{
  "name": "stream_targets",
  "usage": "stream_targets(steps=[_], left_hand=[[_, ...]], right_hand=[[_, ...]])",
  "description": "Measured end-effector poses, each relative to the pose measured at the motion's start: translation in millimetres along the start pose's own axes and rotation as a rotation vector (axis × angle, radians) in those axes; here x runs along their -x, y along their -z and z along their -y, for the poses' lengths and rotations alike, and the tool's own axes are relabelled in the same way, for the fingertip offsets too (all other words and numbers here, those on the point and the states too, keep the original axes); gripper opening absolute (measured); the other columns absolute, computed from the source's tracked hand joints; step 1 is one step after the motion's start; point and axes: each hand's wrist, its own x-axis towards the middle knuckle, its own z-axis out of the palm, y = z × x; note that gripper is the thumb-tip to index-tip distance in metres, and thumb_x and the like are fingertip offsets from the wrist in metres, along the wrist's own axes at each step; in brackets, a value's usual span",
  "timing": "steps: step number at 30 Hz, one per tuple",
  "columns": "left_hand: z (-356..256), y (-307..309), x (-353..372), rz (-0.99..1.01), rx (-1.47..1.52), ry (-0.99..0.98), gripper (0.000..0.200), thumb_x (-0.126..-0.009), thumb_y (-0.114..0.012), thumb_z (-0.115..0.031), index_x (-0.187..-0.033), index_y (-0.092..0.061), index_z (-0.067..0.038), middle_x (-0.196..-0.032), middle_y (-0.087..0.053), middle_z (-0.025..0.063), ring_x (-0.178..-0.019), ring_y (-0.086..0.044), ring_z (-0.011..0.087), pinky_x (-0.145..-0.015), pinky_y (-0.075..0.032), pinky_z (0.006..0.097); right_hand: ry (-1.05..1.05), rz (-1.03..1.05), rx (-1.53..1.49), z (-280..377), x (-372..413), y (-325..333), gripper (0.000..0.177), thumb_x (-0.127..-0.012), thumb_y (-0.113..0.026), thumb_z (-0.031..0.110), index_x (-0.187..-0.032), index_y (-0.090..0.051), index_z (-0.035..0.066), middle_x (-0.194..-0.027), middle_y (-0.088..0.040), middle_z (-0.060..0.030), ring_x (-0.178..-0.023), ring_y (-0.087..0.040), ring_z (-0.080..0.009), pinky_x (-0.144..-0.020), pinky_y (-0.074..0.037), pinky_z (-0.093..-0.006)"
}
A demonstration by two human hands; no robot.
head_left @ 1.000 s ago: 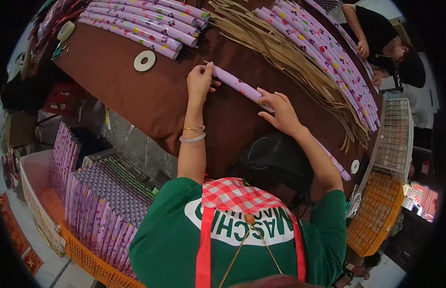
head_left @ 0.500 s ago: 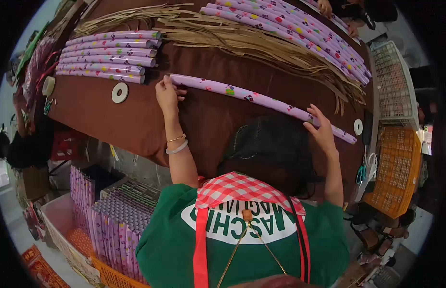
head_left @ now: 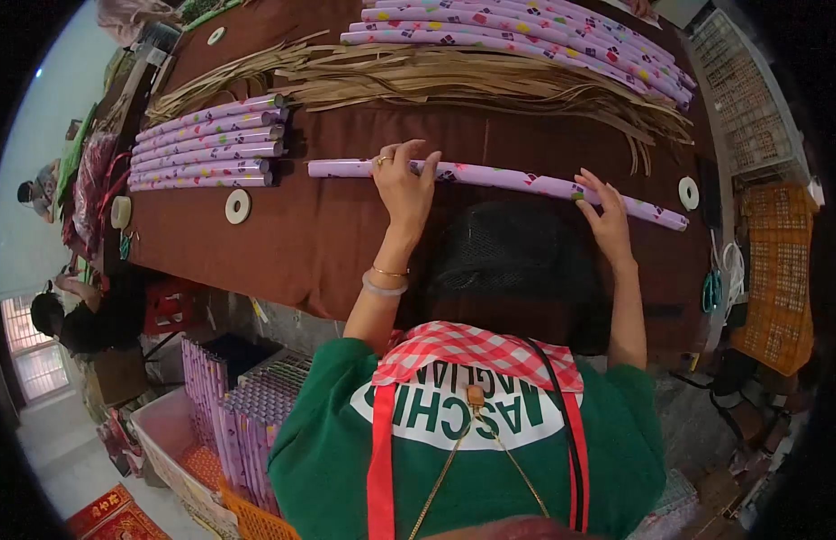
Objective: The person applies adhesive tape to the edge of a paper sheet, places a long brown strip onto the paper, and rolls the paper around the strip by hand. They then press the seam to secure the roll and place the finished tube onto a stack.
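One long purple tube (head_left: 508,180) with a colourful pattern lies slantwise on the brown cloth in front of me. My left hand (head_left: 404,184) is curved over it left of its middle, with the thumb and fingers around it. Nearer its right end, my right hand (head_left: 605,209) has the tube between thumb and fingers. To the left lies a row of shorter-looking purple tubes (head_left: 206,148) with the same pattern. A white tape roll (head_left: 238,206) lies below that row, and another white roll (head_left: 689,193) is beside the held tube's right end.
Long brown strips (head_left: 418,76) stretch across the table (head_left: 292,243), with more purple tubes (head_left: 526,36) behind them. Teal scissors (head_left: 711,290) hang at the right edge. An orange crate (head_left: 776,270) stands on the right. A bin of upright tubes (head_left: 256,423) is at lower left. Another person (head_left: 103,310) sits left.
My left hand has slid from the tube's left end toward its middle. My right hand stays near the right end. The whole view has shifted slightly.
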Motion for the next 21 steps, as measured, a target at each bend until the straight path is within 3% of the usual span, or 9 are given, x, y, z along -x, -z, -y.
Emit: stream_targets(steps=[4, 7, 8, 10, 12, 15, 17, 18, 21], left_hand=[[2, -2, 5, 0.165, 0.038, 0.076, 0.033, -0.063, -0.078, -0.019, -0.09, -0.063, -0.007, -0.087, -0.058, 0.0088, -0.085, -0.052, 0.0287, -0.077, -0.04, 0.0395], [8, 14, 4, 0.139, 0.039, 0.075, 0.039, -0.061, -0.079, -0.017, -0.095, -0.062, -0.007, -0.088, -0.058, 0.0097, -0.085, -0.052, 0.0296, -0.078, -0.04, 0.0398], [9, 25, 5, 0.129, -0.1, 0.057, 0.043, -0.061, -0.079, -0.013, -0.1, -0.06, -0.008, -0.09, -0.058, 0.0105, -0.087, -0.052, 0.03, -0.079, -0.041, 0.0397], [19, 43, 6, 0.1, -0.178, 0.169, 0.042, -0.063, -0.077, -0.009, -0.102, -0.06, -0.007, -0.092, -0.057, 0.0118, -0.09, -0.051, 0.0305, -0.08, -0.04, 0.0401], [29, 53, 11, 0.066, -0.24, 0.153, 0.039, -0.066, -0.073, -0.004, -0.102, -0.06, -0.006, -0.095, -0.057, 0.0126, -0.093, -0.05, 0.0311, -0.082, -0.04, 0.0403], [25, 57, 16, -0.051, -0.206, 0.022, 0.032, -0.072, -0.067, -0.002, -0.103, -0.06, -0.004, -0.099, -0.057, 0.0129, -0.096, -0.051, 0.031, -0.085, -0.04, 0.0412], [19, 45, 17, 0.058, -0.057, -0.08, 0.031, -0.076, -0.066, -0.003, -0.107, -0.059, -0.004, -0.106, -0.057, 0.0122, -0.107, -0.05, 0.0304, -0.09, -0.039, 0.0418], [14, 37, 18, 0.133, -0.098, -0.14, 0.039, -0.081, -0.062, -0.006, -0.119, -0.054, -0.006, -0.122, -0.053, 0.0105, -0.121, -0.044, 0.0293, -0.097, -0.036, 0.0418], [1, 18, 13, 0.319, -0.23, -0.3, 0.047, -0.085, -0.059, -0.011, -0.129, -0.046, -0.008, -0.134, -0.045, 0.0077, -0.128, -0.038, 0.0274, -0.102, -0.032, 0.0421]], right_hand=[[0.002, 0.004, 0.021, -4, 0, 0, 0.046, -0.086, -0.057, 0.014, -0.131, -0.045, 0.015, -0.121, -0.058, -0.0025, -0.115, -0.05, -0.022, -0.106, -0.026, -0.0403], [0.01, -0.005, 0.017, -1, 1, 0, 0.047, -0.086, -0.057, 0.013, -0.131, -0.045, 0.015, -0.12, -0.058, -0.003, -0.115, -0.05, -0.0219, -0.106, -0.026, -0.0403], [0.008, -0.005, 0.013, -1, 1, 1, 0.047, -0.086, -0.057, 0.013, -0.131, -0.045, 0.015, -0.12, -0.058, -0.003, -0.115, -0.05, -0.0219, -0.106, -0.026, -0.0403], [0.003, -0.011, 0.015, -1, 2, 1, 0.047, -0.086, -0.057, 0.013, -0.131, -0.045, 0.015, -0.12, -0.058, -0.0034, -0.115, -0.05, -0.0219, -0.106, -0.026, -0.0402], [0.003, -0.013, 0.007, -3, 1, 0, 0.047, -0.086, -0.056, 0.012, -0.131, -0.045, 0.014, -0.12, -0.058, -0.0035, -0.115, -0.05, -0.0218, -0.106, -0.026, -0.0402], [0.003, -0.016, -0.009, -6, 1, -1, 0.046, -0.086, -0.057, 0.013, -0.131, -0.045, 0.013, -0.12, -0.058, -0.0032, -0.115, -0.05, -0.0207, -0.106, -0.025, -0.0396], [-0.013, -0.027, -0.007, -7, 1, 0, 0.046, -0.085, -0.057, 0.014, -0.13, -0.046, 0.011, -0.12, -0.059, -0.003, -0.116, -0.049, -0.0197, -0.106, -0.024, -0.039], [-0.009, -0.02, -0.025, -7, 1, 1, 0.046, -0.085, -0.058, 0.014, -0.13, -0.046, 0.011, -0.12, -0.059, -0.003, -0.116, -0.049, -0.0195, -0.106, -0.024, -0.0389], [-0.011, 0.005, -0.023, -6, 1, 2, 0.046, -0.087, -0.056, 0.015, -0.131, -0.045, 0.015, -0.123, -0.057, -0.0021, -0.117, -0.048, -0.0203, -0.107, -0.024, -0.04]])
